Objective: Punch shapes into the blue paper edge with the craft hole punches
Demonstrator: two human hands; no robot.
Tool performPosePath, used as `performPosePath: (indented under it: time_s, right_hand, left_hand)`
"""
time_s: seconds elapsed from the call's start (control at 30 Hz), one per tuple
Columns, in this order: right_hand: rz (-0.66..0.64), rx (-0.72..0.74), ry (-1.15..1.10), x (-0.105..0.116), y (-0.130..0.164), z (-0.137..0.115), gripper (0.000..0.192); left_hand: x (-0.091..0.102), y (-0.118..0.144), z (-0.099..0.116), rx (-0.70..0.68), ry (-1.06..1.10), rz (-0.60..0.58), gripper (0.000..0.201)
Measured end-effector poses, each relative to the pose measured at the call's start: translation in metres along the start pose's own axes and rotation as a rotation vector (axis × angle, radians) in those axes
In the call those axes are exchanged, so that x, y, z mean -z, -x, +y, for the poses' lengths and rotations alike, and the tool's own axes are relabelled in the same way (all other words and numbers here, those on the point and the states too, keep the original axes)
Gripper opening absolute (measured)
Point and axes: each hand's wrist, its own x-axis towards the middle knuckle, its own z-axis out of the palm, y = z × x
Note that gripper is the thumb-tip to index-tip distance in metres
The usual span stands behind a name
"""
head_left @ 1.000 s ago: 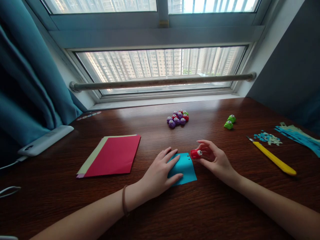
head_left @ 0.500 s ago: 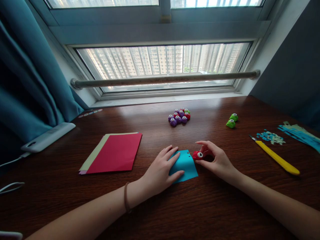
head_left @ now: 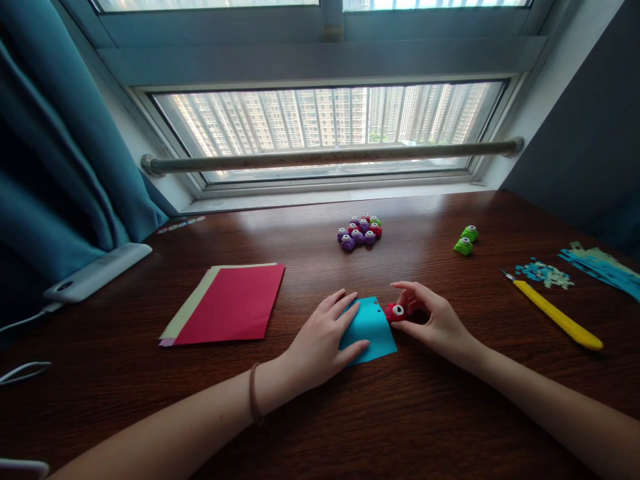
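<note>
A small blue paper sheet point(head_left: 374, 328) lies flat on the dark wooden table point(head_left: 400, 413). My left hand point(head_left: 320, 343) presses flat on its left half, fingers spread. My right hand point(head_left: 430, 320) grips a small red paper punch point(head_left: 395, 311) with a white button, set against the sheet's right edge near the top corner. Small holes show near that corner of the sheet.
A cluster of purple, red and green punches point(head_left: 360, 231) sits further back, two green punches point(head_left: 466, 241) to the right. A yellow utility knife point(head_left: 555, 317), blue paper scraps point(head_left: 543, 273) and blue strips point(head_left: 603, 267) lie at right. Red and pale sheets point(head_left: 227, 304) and a white device point(head_left: 95, 272) lie at left.
The red punch in my right hand has slid slightly left and down onto the sheet's right edge. My left hand stays pressed on the paper. The view shifted a little.
</note>
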Motion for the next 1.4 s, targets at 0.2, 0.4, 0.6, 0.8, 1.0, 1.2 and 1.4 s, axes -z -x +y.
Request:
performPosePath:
  time_s: [0.2, 0.4, 0.6, 0.8, 1.0, 1.2, 1.4]
  right_hand:
    - [-0.008, 0.02, 0.015, 0.0003, 0.0006, -0.0047, 0.046]
    - [-0.02, 0.036, 0.057, 0.0004, 0.0007, -0.0038, 0.045]
    - [-0.024, 0.039, 0.075, 0.0002, 0.0021, -0.0021, 0.043]
    - [-0.022, 0.031, 0.071, 0.0001, 0.0013, -0.0011, 0.042]
    - [-0.021, 0.022, 0.068, -0.0001, 0.0011, -0.0003, 0.044]
    - [-0.068, 0.024, 0.013, -0.0004, 0.0043, 0.0016, 0.047]
    - [-0.084, 0.051, 0.018, -0.0005, 0.0042, -0.0012, 0.043]
  left_hand:
    - [-0.0004, -0.0001, 0.0003, 0.001, -0.004, 0.021, 0.063]
    - [-0.001, 0.0001, 0.0004, 0.011, -0.03, 0.021, 0.064]
    - [-0.001, 0.0004, 0.0003, 0.012, -0.041, 0.011, 0.066]
    - [-0.0009, 0.0008, -0.0002, -0.01, -0.03, 0.014, 0.067]
    - [-0.0002, 0.0004, 0.0002, -0.012, -0.057, -0.013, 0.067]
    - [-0.0004, 0.0015, -0.0002, -0.01, -0.049, -0.005, 0.067]
    - [0.0007, 0.001, 0.0011, 0.006, -0.079, -0.034, 0.068]
